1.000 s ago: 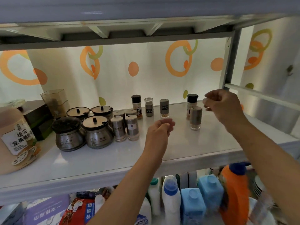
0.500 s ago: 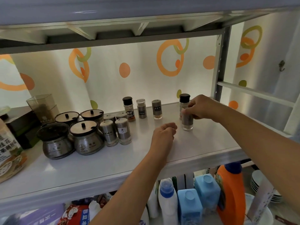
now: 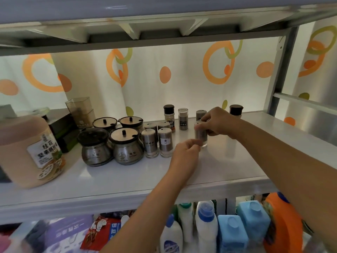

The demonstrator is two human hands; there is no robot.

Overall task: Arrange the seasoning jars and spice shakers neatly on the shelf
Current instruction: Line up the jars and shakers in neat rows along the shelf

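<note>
On the white shelf point(image 3: 127, 176) my right hand point(image 3: 217, 123) grips the top of a steel spice shaker point(image 3: 200, 135), held just right of the shaker group. My left hand point(image 3: 186, 152) is curled beside the shaker's base, fingertips touching or nearly touching it. Several steel shakers point(image 3: 165, 141) stand in a cluster beside several round steel seasoning jars point(image 3: 125, 146) with dark lids. Behind them stand a black-capped bottle point(image 3: 169, 116), a clear-topped shaker point(image 3: 183, 118), a steel shaker point(image 3: 200, 114) partly hidden by my hand, and another black-capped bottle point(image 3: 236, 110).
A large tan jar point(image 3: 31, 152) with a label sits at the shelf's left, with dark boxes point(image 3: 63, 134) and a clear container point(image 3: 80, 110) behind. A grey post point(image 3: 284, 70) bounds the right. Detergent bottles point(image 3: 206, 225) stand on the level below.
My right hand has carried the steel shaker leftward toward the cluster. My left hand moved up to meet its base. The view shifted right and closer.
</note>
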